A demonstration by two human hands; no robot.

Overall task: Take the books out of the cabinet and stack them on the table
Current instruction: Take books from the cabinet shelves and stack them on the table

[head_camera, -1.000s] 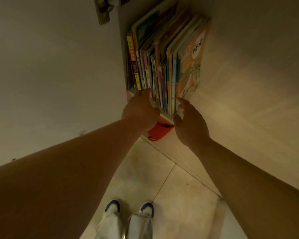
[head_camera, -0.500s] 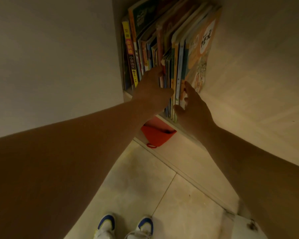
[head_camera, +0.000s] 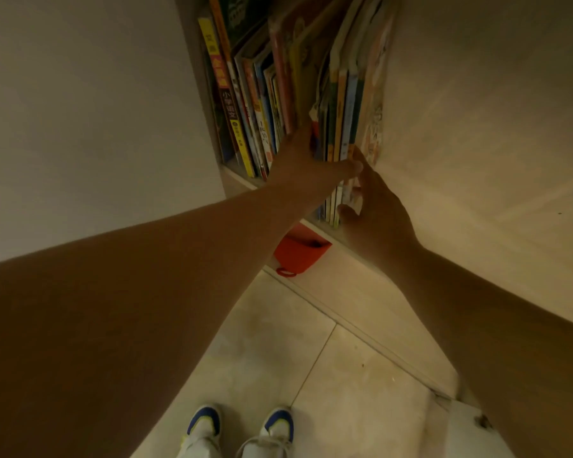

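Observation:
A row of thin, colourful books stands upright on a cabinet shelf, spines towards me. My left hand has its fingers pushed into a gap in the row, with its thumb across the spines of the right-hand bundle of books. My right hand presses against the outer right side and lower edge of that same bundle. Together the two hands clamp the bundle between them. The bundle's rightmost cover shows a cartoon drawing.
A pale cabinet panel is on the right and a light wall on the left. A red bag sits below the shelf. Beneath are beige floor tiles and my white and blue shoes.
Both hands went from the shelf's front edge up to the books. My left hand's fingers slid into the row and split off the right-hand bundle, and my right hand closed against its outer side.

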